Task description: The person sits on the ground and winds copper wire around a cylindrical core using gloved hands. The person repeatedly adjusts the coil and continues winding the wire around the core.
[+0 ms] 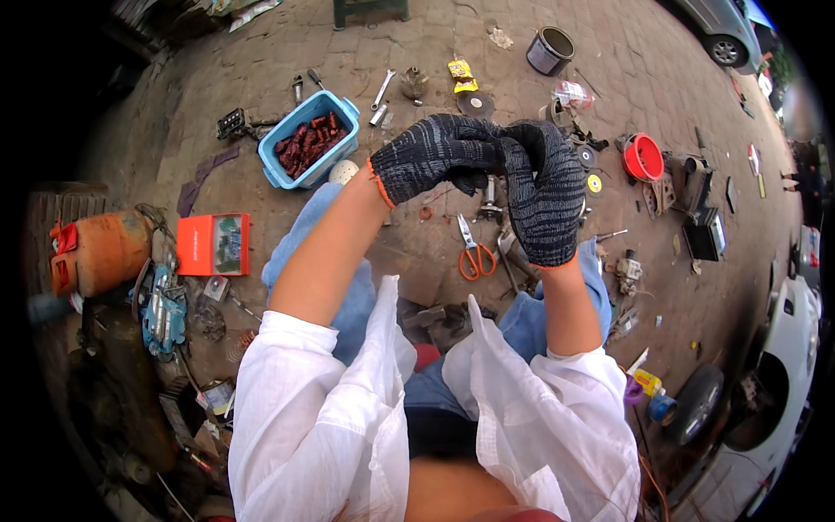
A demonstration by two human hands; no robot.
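Observation:
Both hands wear dark grey knitted work gloves with orange cuffs and meet in front of me above the brick ground. My left hand (435,158) reaches rightward, its closed fingers running up to the other hand. Bent over those fingertips, my right hand (546,196) has its fingers curled; whatever lies between the hands is hidden. Below them on the ground are orange-handled scissors (475,261), blades pointing away from me, and a metal bolt-like part (490,198). Left of my left hand stands a light blue tub (271,167) holding dark red pieces (309,143).
A spanner (384,89), a grinding disc (476,104) and a dark can (550,52) lie beyond my hands. To the right are a red bowl (643,157), metal parts and a tyre (698,403). An orange gas cylinder (109,252) and an orange box (195,246) are left.

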